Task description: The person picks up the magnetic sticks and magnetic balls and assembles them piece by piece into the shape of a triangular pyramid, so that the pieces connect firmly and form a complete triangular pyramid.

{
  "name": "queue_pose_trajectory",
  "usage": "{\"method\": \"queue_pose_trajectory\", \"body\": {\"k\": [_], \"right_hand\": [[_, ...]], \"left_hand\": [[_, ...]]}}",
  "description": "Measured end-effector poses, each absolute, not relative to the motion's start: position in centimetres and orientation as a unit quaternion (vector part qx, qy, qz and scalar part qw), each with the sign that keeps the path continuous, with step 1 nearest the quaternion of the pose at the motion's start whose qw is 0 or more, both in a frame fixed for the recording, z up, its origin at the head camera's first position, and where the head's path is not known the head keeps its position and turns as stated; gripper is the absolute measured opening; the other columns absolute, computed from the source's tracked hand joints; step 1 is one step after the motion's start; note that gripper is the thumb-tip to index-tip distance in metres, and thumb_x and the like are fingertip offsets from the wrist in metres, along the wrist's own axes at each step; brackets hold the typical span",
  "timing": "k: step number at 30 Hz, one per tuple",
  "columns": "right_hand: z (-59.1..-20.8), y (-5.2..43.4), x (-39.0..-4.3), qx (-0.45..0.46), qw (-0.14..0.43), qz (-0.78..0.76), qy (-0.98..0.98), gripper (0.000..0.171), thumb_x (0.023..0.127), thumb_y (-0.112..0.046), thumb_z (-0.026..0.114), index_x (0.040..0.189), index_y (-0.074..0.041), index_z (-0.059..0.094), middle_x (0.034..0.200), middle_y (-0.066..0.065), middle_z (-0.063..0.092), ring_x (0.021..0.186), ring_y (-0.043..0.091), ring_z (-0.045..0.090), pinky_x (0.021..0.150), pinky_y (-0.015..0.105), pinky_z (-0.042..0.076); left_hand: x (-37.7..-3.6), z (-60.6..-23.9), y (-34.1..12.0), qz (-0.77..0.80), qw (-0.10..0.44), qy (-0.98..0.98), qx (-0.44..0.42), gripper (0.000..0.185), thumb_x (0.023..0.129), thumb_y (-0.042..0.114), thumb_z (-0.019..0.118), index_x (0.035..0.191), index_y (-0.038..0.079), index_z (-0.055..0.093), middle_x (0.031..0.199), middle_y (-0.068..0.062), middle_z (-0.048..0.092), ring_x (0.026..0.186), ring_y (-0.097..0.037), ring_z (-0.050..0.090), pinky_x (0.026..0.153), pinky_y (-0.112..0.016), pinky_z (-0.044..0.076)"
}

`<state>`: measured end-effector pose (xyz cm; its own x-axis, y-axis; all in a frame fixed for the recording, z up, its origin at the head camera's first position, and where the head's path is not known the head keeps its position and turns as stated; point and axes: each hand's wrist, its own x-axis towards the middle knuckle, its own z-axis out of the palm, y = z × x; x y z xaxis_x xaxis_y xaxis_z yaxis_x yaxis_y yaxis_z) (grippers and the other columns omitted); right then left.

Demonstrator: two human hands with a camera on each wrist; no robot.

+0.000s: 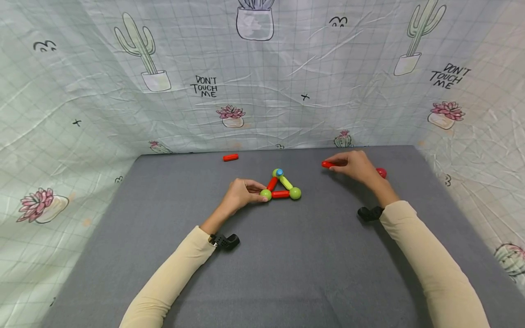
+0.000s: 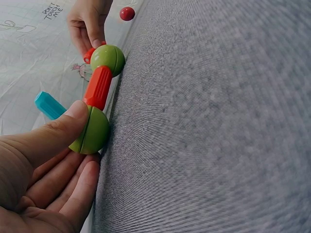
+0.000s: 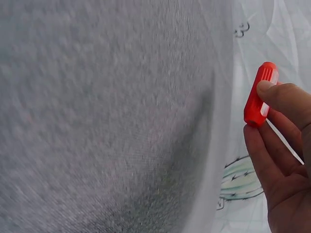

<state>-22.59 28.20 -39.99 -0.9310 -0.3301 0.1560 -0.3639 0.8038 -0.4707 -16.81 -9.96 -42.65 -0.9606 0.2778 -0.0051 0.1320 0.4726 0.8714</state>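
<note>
A flat triangle of rods and green balls (image 1: 280, 186) lies on the grey mat (image 1: 262, 264). It has two red rods, one yellow-green rod, and a blue rod (image 1: 279, 172) stuck up at the top ball. My left hand (image 1: 242, 193) pinches the triangle's left green ball (image 2: 91, 131) between thumb and fingers. Beside that ball sits a red rod (image 2: 98, 87), joined to another green ball (image 2: 108, 59). My right hand (image 1: 353, 165) pinches a loose red rod (image 3: 260, 94) just above the mat, right of the triangle.
A spare red rod (image 1: 230, 157) lies at the mat's far edge. A red ball (image 1: 381, 172) sits behind my right wrist. Cactus-print cloth (image 1: 262, 77) walls the mat on three sides.
</note>
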Motion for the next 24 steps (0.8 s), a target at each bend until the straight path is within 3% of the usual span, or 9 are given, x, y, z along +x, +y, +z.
{"method": "queue_pose_trajectory", "body": {"k": [8,12,24], "right_hand": [[-39.5,27.0,-21.1,0.215,0.034,0.263,-0.94,0.026,0.09,-0.013,0.079,0.116,-0.013,0.079,0.106,0.009,0.077,0.083,0.018,0.066,0.069,0.029,0.05],[-39.6,26.6,-20.7,0.227,0.036,0.272,-0.935,0.027,0.089,-0.013,0.08,0.116,-0.013,0.079,0.104,0.007,0.078,0.085,0.018,0.071,0.069,0.029,0.053],[-39.5,24.9,-19.5,0.254,0.022,0.303,-0.918,0.029,0.088,-0.012,0.081,0.117,-0.014,0.079,0.109,0.007,0.077,0.092,0.019,0.074,0.078,0.041,0.061]], "left_hand": [[-16.8,-42.6,-9.9,0.504,0.075,0.852,0.121,0.031,0.073,0.014,0.093,0.102,0.009,0.081,0.093,-0.004,0.079,0.086,-0.013,0.075,0.074,-0.027,0.059],[-16.8,-42.7,-10.0,0.502,0.075,0.853,0.122,0.031,0.074,0.014,0.093,0.102,0.009,0.081,0.093,-0.004,0.079,0.087,-0.013,0.075,0.075,-0.028,0.059],[-17.0,-42.8,-10.0,0.502,0.073,0.853,0.123,0.031,0.074,0.015,0.093,0.102,0.01,0.081,0.093,-0.003,0.079,0.085,-0.012,0.075,0.074,-0.027,0.059]]}}
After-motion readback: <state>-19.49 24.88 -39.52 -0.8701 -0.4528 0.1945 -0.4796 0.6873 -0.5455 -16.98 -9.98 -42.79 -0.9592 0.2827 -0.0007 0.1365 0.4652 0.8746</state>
